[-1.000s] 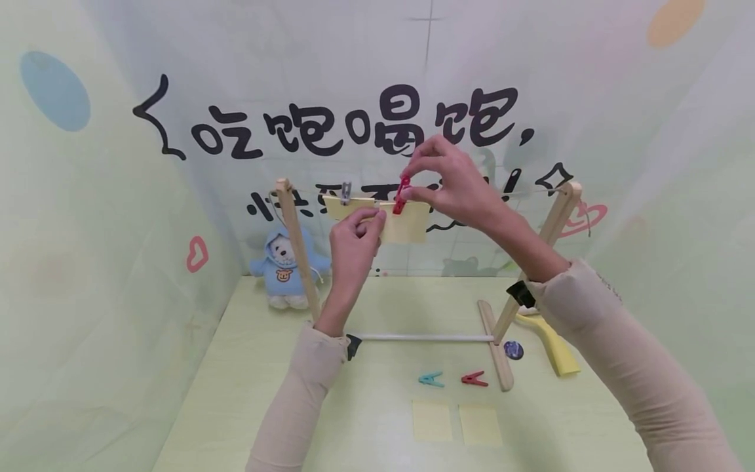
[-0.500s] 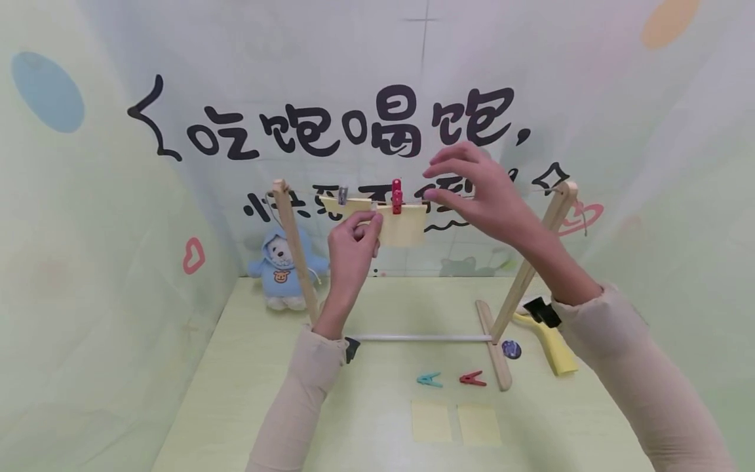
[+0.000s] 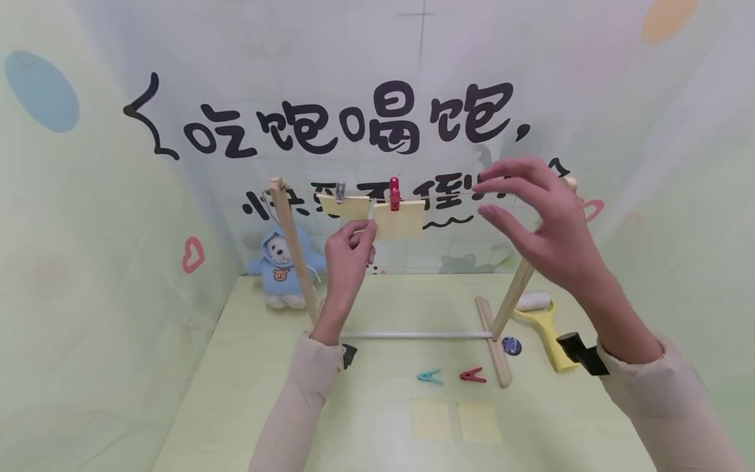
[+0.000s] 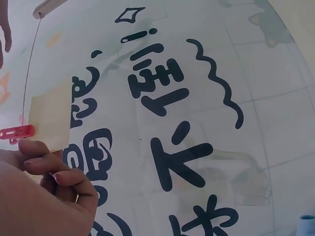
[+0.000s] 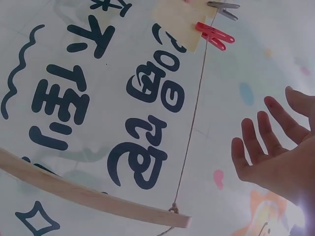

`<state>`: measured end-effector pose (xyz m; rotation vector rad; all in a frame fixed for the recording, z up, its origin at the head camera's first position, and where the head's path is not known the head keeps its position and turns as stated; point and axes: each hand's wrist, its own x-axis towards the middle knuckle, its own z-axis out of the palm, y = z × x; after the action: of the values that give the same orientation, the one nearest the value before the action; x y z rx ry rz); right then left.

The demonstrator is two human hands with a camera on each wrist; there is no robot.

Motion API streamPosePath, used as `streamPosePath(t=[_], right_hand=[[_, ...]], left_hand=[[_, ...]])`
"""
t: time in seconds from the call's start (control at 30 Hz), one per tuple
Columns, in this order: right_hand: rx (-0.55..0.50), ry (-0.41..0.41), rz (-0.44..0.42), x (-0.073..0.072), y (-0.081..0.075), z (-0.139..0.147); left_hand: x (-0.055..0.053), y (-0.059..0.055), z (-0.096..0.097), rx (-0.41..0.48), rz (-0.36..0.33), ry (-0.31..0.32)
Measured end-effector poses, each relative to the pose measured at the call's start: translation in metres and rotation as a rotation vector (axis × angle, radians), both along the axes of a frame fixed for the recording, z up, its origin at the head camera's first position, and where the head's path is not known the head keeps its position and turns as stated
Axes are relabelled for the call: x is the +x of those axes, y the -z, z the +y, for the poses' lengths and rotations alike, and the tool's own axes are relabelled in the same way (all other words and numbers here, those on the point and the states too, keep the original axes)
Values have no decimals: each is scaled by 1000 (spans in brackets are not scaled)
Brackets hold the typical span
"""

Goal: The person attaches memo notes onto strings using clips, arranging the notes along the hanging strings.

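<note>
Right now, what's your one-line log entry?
left fingers: pinching red-clipped note; right fingers: holding nothing; grey-clipped note: hanging alongside; table: blue clip, red clip, two notes

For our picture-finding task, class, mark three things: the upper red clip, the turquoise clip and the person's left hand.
Upper red clip [image 3: 394, 198]: head view, middle of its body.
Turquoise clip [image 3: 427, 376]: head view, middle of its body.
Left hand [image 3: 347, 255]: head view, back of the hand.

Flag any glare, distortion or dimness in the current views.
Right wrist: glare lower right, by the right hand; wooden post bowed, probably lens distortion. Left wrist: left hand dim. Head: pale sheen on the table, loose papers low in contrast.
</note>
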<state>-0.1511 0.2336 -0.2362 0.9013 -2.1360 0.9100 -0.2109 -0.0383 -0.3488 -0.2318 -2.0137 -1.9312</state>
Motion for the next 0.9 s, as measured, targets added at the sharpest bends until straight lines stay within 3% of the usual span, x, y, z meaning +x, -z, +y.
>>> streamPosePath(t=[0.17,0.37,0.5,0.6,0.7,0.8,0.9], right_hand=[[62,-46,7,15,18,14],[71,-67,17,23,55,26],[120,-42,-40,28,83,35],[127,-38,-99,33,104,43],[132,-27,-151,38,121,50],[137,1,-188,43,136,56],[135,23,-206,46,149,61]], left_hand=[[-1,15,-3,-32,-49,20],[0,30,-8,-58,-56,62],[4,51,-13,-122,-88,121],[12,84,-15,-260,-128,192],[27,126,-15,-430,-178,232],[49,170,-11,-529,-280,257],[74,209,-4,-553,-380,290]])
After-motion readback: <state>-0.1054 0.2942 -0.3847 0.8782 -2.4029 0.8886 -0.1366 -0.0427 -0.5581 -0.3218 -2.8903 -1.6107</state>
